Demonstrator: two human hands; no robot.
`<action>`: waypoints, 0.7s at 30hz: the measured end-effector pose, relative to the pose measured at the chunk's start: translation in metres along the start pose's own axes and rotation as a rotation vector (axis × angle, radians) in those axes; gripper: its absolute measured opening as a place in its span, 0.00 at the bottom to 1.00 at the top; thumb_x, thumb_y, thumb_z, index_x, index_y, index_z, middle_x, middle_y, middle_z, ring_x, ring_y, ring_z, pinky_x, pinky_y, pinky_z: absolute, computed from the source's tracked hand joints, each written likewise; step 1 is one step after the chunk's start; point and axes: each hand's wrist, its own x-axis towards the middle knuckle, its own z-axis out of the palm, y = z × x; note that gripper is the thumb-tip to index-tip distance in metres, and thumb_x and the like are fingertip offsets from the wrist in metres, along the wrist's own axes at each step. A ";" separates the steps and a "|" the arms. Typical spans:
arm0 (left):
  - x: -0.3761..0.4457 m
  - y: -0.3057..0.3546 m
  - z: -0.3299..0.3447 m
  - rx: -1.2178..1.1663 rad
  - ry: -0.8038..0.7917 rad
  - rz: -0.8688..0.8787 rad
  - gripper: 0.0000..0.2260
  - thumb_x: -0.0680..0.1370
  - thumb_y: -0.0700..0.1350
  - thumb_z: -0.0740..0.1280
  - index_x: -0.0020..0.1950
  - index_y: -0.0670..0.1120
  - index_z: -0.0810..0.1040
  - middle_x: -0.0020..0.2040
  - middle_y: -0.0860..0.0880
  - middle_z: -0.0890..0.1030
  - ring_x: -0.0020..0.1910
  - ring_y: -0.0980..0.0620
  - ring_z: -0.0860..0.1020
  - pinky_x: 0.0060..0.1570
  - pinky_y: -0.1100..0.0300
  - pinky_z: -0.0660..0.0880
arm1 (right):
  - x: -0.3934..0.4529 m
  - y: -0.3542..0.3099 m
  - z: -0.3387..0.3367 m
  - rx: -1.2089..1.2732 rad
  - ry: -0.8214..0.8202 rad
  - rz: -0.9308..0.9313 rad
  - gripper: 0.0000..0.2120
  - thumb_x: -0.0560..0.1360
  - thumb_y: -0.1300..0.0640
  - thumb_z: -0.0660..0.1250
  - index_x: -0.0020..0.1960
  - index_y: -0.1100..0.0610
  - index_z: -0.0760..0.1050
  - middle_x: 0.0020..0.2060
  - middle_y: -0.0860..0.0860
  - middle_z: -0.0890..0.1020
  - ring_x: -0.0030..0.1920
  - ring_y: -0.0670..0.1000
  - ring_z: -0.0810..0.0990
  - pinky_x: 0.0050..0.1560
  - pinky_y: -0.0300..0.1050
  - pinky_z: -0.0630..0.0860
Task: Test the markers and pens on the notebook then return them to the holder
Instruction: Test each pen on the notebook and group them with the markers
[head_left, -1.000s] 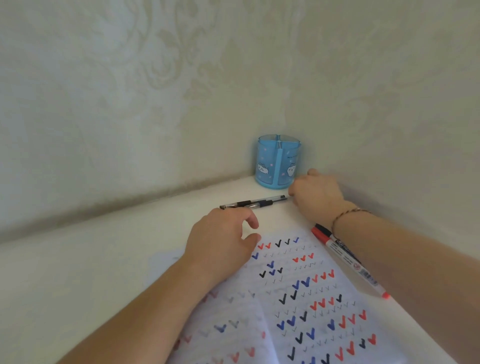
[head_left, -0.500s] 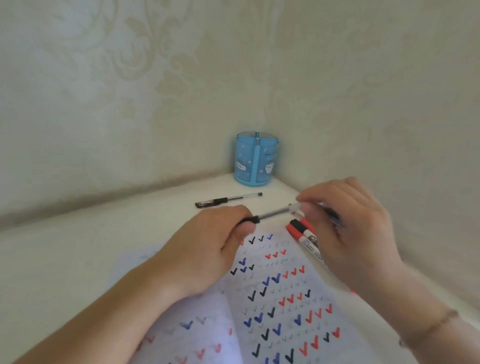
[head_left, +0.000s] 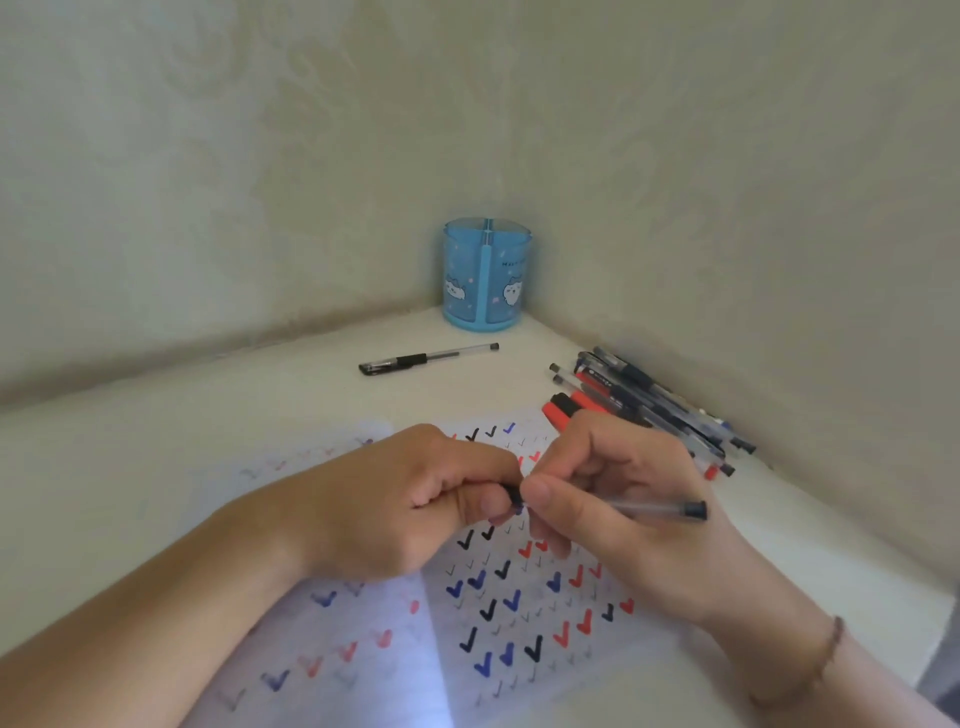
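Held pen: a clear-barrelled gel pen (head_left: 649, 510) lies across both hands above the notebook, its black end cap pointing toward the right edge of the table, its tip end hidden between the two hands.
Right hand: the right hand (head_left: 618, 499) has thumb and fingers curled round the pen's barrel, the clear barrel sticking out past the knuckles; a thin bracelet (head_left: 831, 649) sits on its wrist.
Left hand: the left hand (head_left: 410, 509) is curled, its fingertips pinching the dark front end of the same pen, touching the right thumb; whether that dark piece is the cap or the grip cannot be told.
Notebook: the notebook (head_left: 519, 623) lies open on the near part of the white table (head_left: 156, 467), under both hands, its pages filled with rows of black, blue and red tick marks.
Holder: the blue translucent holder (head_left: 487, 274) stands upright in the far corner of the table where the two walls meet, well apart from the hands; no pens show above its rim.
Loose pen: a black-gripped pen (head_left: 428, 358) lies flat near the far edge, between the holder and the notebook, touching neither.
Pile: a pile of pens and markers (head_left: 649, 410) lies along the right edge, against the wall, just beyond the right hand; red and black marker caps point toward the notebook.
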 end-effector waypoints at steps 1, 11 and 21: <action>0.000 0.001 0.000 -0.016 -0.010 -0.001 0.11 0.80 0.54 0.56 0.43 0.55 0.75 0.28 0.57 0.68 0.27 0.57 0.64 0.31 0.63 0.62 | 0.000 0.000 0.000 -0.013 -0.005 -0.008 0.07 0.73 0.58 0.69 0.39 0.60 0.75 0.29 0.48 0.81 0.27 0.49 0.77 0.30 0.41 0.73; -0.002 0.000 -0.004 0.037 0.071 -0.029 0.14 0.78 0.61 0.57 0.47 0.54 0.75 0.28 0.52 0.69 0.28 0.53 0.66 0.31 0.59 0.64 | -0.003 -0.017 -0.016 0.028 0.067 -0.024 0.17 0.78 0.47 0.63 0.52 0.60 0.81 0.36 0.54 0.85 0.33 0.56 0.82 0.30 0.41 0.71; -0.001 -0.006 0.001 0.097 0.048 -0.120 0.18 0.81 0.34 0.58 0.60 0.58 0.68 0.51 0.59 0.80 0.44 0.56 0.77 0.46 0.66 0.73 | -0.047 -0.005 -0.014 -0.074 0.233 0.338 0.16 0.65 0.64 0.79 0.27 0.60 0.72 0.17 0.51 0.73 0.17 0.48 0.70 0.22 0.33 0.64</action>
